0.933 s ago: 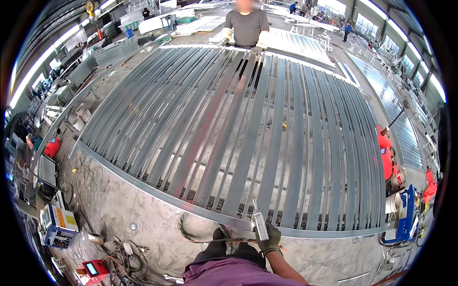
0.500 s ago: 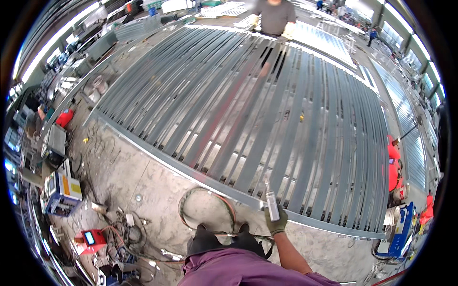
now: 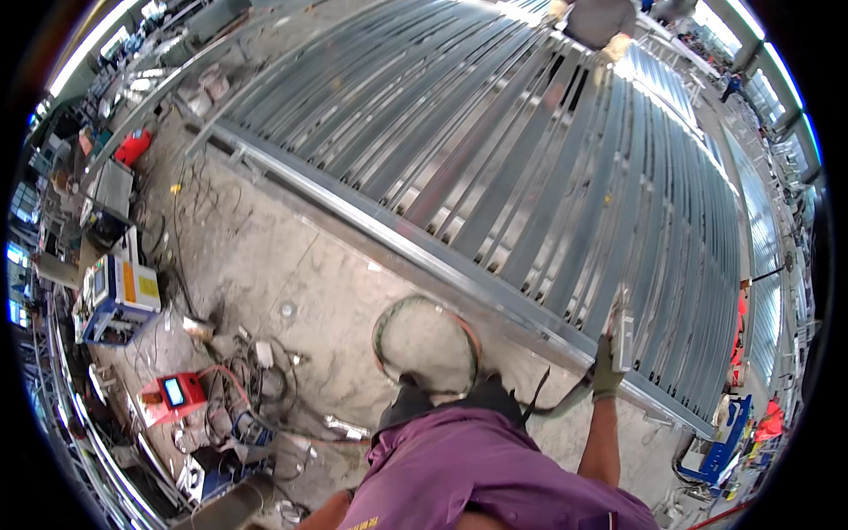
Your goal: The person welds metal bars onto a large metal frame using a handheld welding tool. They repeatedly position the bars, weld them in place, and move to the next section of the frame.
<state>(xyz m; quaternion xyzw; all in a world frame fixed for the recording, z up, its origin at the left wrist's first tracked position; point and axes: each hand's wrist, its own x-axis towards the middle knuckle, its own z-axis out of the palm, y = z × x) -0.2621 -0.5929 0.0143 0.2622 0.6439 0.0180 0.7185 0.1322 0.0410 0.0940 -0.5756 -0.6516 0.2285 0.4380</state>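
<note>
My right hand point(image 3: 608, 371), in a dark green work glove, is closed around a pale grey handheld torch point(image 3: 624, 340) with a narrow nozzle, probably a welding torch. It is over the right part of the near rail point(image 3: 459, 269), nozzle pointing away from me. A dark cable point(image 3: 565, 405) trails left from the hand. Beyond the rail lies a large panel of long grey metal slats point(image 3: 503, 208), side by side with narrow gaps. My left forearm point(image 3: 329, 512) shows at the lower edge, but its hand is not visible. A blurred grey-brown shape point(image 3: 231, 503) lies nearby.
A looped hose point(image 3: 382, 340) lies on the concrete before my feet. Tangled cables point(image 3: 265, 380), a red box with a lit screen point(image 3: 175, 395) and a white-blue machine point(image 3: 124, 296) are at left. A co-worker point(image 3: 601, 22) is at the panel's far edge. A blue machine point(image 3: 729, 442) sits right.
The view has shifted, so the panel appears higher and farther right. My right hand has moved right along the near rail with the torch. My left forearm has come into the lower edge.
</note>
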